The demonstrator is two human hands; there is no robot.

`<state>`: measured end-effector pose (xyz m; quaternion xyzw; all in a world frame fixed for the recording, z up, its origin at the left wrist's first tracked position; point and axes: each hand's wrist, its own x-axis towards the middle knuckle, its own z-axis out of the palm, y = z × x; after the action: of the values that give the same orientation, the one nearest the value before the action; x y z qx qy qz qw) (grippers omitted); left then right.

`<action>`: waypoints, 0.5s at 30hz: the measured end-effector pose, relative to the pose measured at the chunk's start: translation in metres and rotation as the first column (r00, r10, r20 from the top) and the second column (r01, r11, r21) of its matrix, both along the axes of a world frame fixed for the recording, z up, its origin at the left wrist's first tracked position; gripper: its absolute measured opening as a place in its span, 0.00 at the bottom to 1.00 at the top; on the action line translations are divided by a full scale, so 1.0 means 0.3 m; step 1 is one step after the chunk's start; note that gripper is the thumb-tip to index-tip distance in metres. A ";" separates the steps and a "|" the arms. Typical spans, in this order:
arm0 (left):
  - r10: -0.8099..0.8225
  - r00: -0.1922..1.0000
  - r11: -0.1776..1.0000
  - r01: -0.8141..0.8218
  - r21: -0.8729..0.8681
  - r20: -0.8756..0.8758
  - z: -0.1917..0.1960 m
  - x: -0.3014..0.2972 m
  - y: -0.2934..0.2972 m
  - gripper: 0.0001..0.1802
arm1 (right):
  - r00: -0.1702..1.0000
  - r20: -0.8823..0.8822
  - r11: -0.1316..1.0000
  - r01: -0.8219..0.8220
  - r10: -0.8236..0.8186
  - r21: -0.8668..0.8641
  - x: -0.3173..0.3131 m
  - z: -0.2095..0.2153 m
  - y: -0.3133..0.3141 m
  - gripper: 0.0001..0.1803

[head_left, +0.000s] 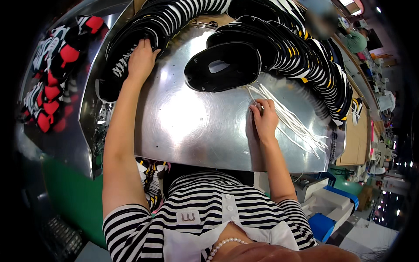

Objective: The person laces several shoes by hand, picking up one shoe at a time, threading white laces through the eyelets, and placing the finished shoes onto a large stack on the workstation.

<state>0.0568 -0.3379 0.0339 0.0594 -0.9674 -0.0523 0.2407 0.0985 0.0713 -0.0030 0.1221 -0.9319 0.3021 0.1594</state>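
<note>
At the front end of the left-hand row lies a black shoe upper (111, 83) with white lacing (118, 69) across its middle. My left hand (142, 61) rests on its far part, fingers stretched out and thumb apart. On the metal table's right side is a loose bundle of white shoelaces (297, 124). My right hand (266, 114) pinches a white shoelace at the bundle's far left end, between thumb and forefinger. Just beyond it lies another black shoe upper (223, 65), its opening toward me, at the front of the right-hand row.
Nested black and white uppers (174, 15) curve along the back left; more with yellow marks (305, 56) curve down the right. Red, black and white uppers (52, 94) lie on a surface at left. A metal table (187, 135) spans before me. Another person (355, 41) is far right.
</note>
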 end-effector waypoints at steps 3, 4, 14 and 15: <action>-0.027 0.997 0.995 0.033 0.092 -0.066 -0.075 -0.009 0.029 0.27 | 0.997 0.077 0.996 -0.024 0.017 0.087 -0.022 -0.005 0.023 0.09; -0.072 0.990 0.991 0.085 0.106 -0.124 -0.080 0.038 0.071 0.28 | 0.993 0.117 0.995 -0.024 0.013 0.094 -0.016 0.002 0.041 0.09; -0.259 0.944 0.736 0.329 0.592 -0.203 -0.210 0.065 0.315 0.28 | 0.783 0.274 0.678 -0.240 0.558 -0.694 0.155 0.292 -0.202 0.07; -0.276 0.951 0.735 0.305 0.605 -0.144 -0.194 0.051 0.337 0.24 | 0.774 0.305 0.651 -0.175 0.555 -0.738 0.174 0.342 -0.182 0.07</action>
<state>0.0719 -0.2368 -0.0242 -0.0174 -0.8876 -0.4055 0.2179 0.1507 0.0167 0.0996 0.1649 -0.7177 0.6649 -0.1252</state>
